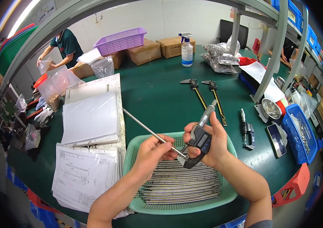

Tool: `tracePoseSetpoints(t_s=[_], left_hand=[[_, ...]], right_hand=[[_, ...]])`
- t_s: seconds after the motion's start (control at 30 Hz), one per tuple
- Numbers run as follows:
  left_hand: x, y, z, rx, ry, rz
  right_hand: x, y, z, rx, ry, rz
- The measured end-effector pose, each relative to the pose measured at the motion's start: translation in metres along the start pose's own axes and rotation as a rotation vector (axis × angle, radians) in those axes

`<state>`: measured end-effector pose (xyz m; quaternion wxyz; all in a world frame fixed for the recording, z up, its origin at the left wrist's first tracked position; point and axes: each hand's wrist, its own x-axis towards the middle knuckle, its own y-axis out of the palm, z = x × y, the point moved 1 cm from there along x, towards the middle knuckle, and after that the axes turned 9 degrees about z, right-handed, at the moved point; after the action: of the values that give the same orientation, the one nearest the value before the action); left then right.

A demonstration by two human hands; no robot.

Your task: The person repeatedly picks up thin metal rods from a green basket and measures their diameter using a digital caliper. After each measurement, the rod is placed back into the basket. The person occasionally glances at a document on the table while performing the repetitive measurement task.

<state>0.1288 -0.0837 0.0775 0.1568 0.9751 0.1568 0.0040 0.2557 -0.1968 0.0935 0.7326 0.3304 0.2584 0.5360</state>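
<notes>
My right hand (211, 142) is wrapped around a grey-and-black digital micrometer with a blue button panel (198, 141), thimble pointing up toward 1 o'clock, fingers closed on its frame. My left hand (150, 152) pinches a long thin steel rod (146, 129) between thumb and fingertips; the rod runs out to 10 o'clock, and its near end sits in the micrometer's jaw at about centre frame. Both hands hover over a mint-green perforated plastic basket (192, 203) at 6 o'clock, holding a flat layer of similar steel rods (180, 184).

At 9 o'clock, touching the basket's left rim: stack of white drawing sheets (81, 174), with a white binder (91, 117) above it. At 12 to 1 o'clock on the green bench mat (157, 95): two yellow-scaled calipers (207, 97) side by side. At 3 o'clock: a second black micrometer (247, 129) lying flat, and a blue plastic bin (302, 133) beyond it. Clear spray bottle with a blue trigger (186, 49) at 12 o'clock, well apart. Another person in a dark green shirt (64, 45) stands at 10 o'clock.
</notes>
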Motion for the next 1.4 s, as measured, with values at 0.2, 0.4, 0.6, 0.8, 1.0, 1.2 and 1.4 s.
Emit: tracePoseSetpoints(t_s=[0.2,0.4,0.6,0.8,1.0,1.2,1.4], left_hand=[[-0.006,-0.004,-0.001,0.014,0.020,-0.003],[-0.002,0.000,0.001,0.047,0.027,0.068],[-0.003,-0.003,0.009,0.010,0.039,0.064],[-0.002,-0.003,0.008,0.037,0.051,0.094],[-0.003,-0.002,0.007,-0.004,0.049,0.070],[-0.002,-0.005,0.008,0.015,0.020,0.089],[-0.002,-0.005,0.008,0.045,0.020,0.085]], right_hand=[[0.003,0.008,-0.005,0.033,0.034,-0.057],[-0.003,0.014,-0.005,-0.023,-0.062,-0.120],[-0.001,0.024,-0.009,-0.042,-0.081,-0.153],[-0.002,0.025,-0.009,-0.054,-0.113,-0.168],[-0.002,0.025,-0.009,-0.033,-0.111,-0.151],[-0.002,0.026,-0.009,-0.028,-0.106,-0.156],[-0.002,0.027,-0.010,-0.047,-0.103,-0.157]])
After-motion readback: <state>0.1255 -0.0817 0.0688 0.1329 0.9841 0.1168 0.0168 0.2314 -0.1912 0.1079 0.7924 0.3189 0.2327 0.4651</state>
